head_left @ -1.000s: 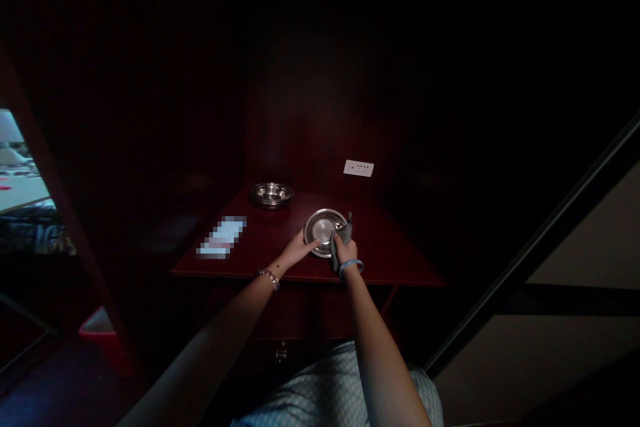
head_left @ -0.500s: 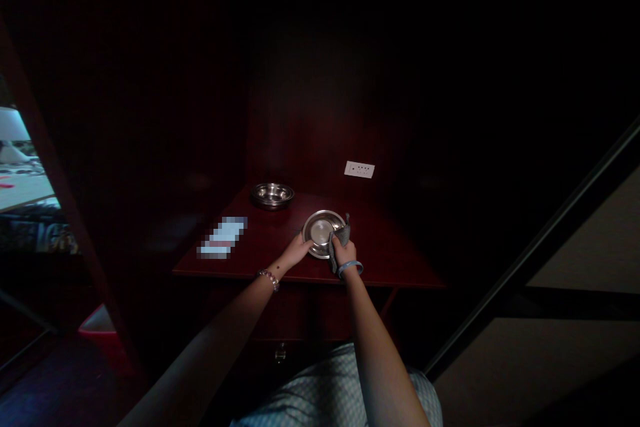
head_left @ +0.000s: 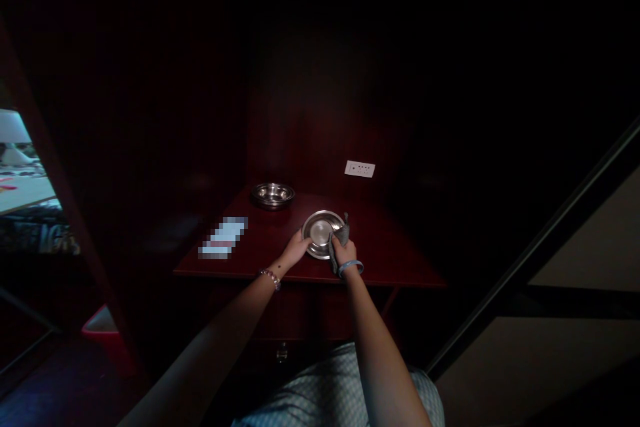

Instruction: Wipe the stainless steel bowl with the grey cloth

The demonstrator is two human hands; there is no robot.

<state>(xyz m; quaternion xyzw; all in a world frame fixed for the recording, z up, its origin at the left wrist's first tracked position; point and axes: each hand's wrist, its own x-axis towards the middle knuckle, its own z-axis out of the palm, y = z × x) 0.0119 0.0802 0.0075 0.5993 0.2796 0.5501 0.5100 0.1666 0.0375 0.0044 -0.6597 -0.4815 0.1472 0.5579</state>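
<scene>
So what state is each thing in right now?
Held bowl: open side up, tilted.
Grey cloth: bunched, against the held bowl.
Left grip: clasping the held bowl's edge.
Right grip: closed on the cloth.
Back bowl: upright, seemingly stacked.
Socket: nothing plugged in.
Red bin: uncovered.

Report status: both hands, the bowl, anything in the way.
Left hand holding metal bowl. Right hand gripping grey cloth at bowl's right edge. Cloth hides part of bowl.

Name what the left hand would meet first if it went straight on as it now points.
The bowl, whose rim the left hand holds; what it would meet beyond that is unclear in depth.
</scene>
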